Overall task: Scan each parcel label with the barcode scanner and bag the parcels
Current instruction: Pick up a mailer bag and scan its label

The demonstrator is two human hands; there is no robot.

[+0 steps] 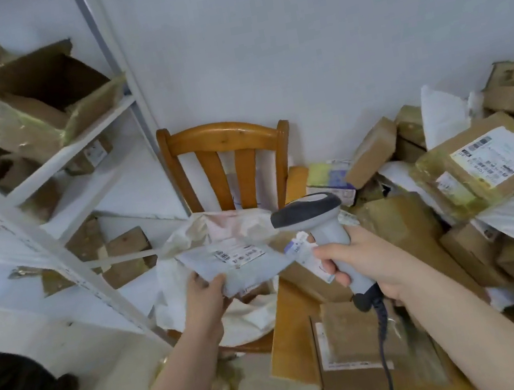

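Note:
My left hand (205,291) pinches the near corner of a flat grey mailer parcel (244,266), whose white barcode label (240,254) faces up. My right hand (360,262) grips the handle of a grey barcode scanner (316,218); its dark head points left, over the parcel's right end. A small white slip (308,258) lies between my right fingers and the handle. Under the parcel, a large white bag (188,241) lies open on the seat of a wooden chair (227,152).
A heap of cardboard boxes and white mailers (483,161) fills the right side down to the floor. A labelled box (354,346) lies under my right forearm. White metal shelving (41,184) with torn boxes stands at left. The scanner cable (385,354) hangs down.

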